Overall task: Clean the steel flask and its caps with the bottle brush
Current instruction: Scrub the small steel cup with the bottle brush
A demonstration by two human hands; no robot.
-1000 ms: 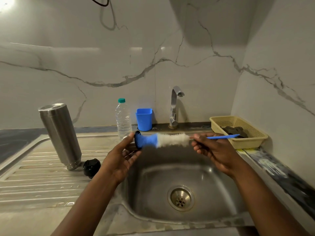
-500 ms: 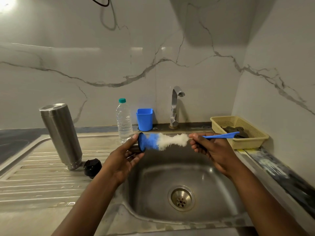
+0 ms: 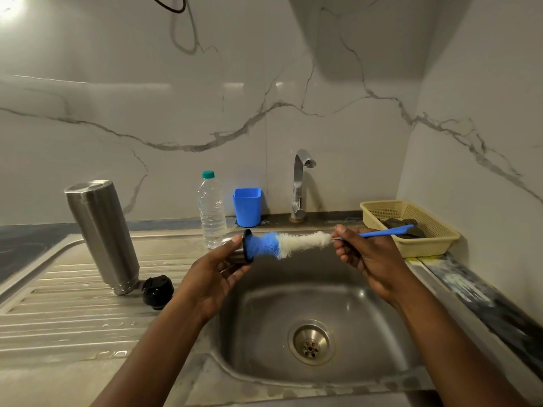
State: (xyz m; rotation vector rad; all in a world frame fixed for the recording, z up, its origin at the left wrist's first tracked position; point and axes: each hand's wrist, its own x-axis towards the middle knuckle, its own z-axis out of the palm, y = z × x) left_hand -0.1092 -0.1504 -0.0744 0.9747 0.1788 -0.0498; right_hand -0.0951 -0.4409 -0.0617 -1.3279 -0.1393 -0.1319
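A: Hands?
B: Curled round a cap [image 3: 247, 248] over the left edge of the sink [image 3: 370, 306]: left hand [image 3: 213, 276]. Pinching the bottle brush [image 3: 291, 242] by its blue handle: right hand [image 3: 370, 257]. Blue bristle end pressed at cap's mouth.
A: Flask?
B: Standing mouth-down on the drainboard [image 3: 58, 318], toward its back edge: steel flask [image 3: 102, 233]. Just beside its base, touching or not unclear: black cap [image 3: 157, 291].

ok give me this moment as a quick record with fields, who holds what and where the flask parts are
left grip: holds cap above sink
right grip: grips bottle brush just behind its bristles
brush tip: blue end pressed into the held cap
steel flask: stands mouth down on drainboard
black cap: on drainboard beside flask
behind sink: water bottle, blue cup, tap
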